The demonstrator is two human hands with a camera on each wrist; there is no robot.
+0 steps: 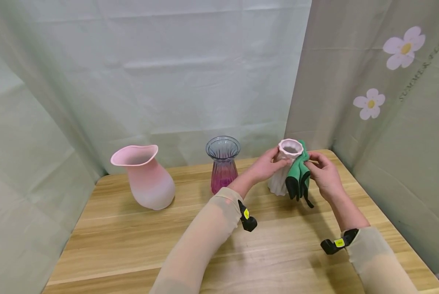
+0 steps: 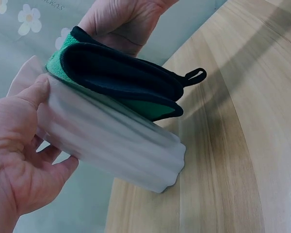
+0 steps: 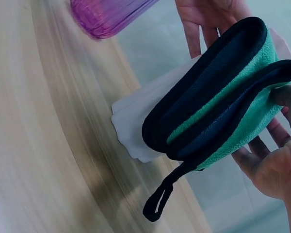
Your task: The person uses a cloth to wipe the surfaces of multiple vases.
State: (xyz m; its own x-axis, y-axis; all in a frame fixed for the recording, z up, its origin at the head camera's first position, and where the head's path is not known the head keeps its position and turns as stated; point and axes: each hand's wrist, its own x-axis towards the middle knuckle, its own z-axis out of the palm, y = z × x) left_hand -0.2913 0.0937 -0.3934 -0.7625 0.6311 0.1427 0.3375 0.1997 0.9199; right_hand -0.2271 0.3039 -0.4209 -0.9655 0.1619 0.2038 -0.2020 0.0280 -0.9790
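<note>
At the table's back right is a white fluted vase [image 1: 277,183] with a scalloped rim. My left hand [image 1: 266,166] grips its upper part, thumb on the near side and fingers round the far side, as the left wrist view shows. A folded green cloth [image 1: 298,168] with black edging and a black hanging loop drapes down the vase's right side. My right hand [image 1: 326,176] pinches this cloth near the rim, its thumb on the green side in the right wrist view. The cloth covers part of the vase there.
A glass vase [image 1: 223,165], grey-blue above and purple-pink below, stands left of the white one. Further left stands a wide-mouthed pink and white vase [image 1: 151,185]. The wooden table [image 1: 131,253] ends close to a pale fabric backdrop [image 1: 190,81] with printed flowers at the right.
</note>
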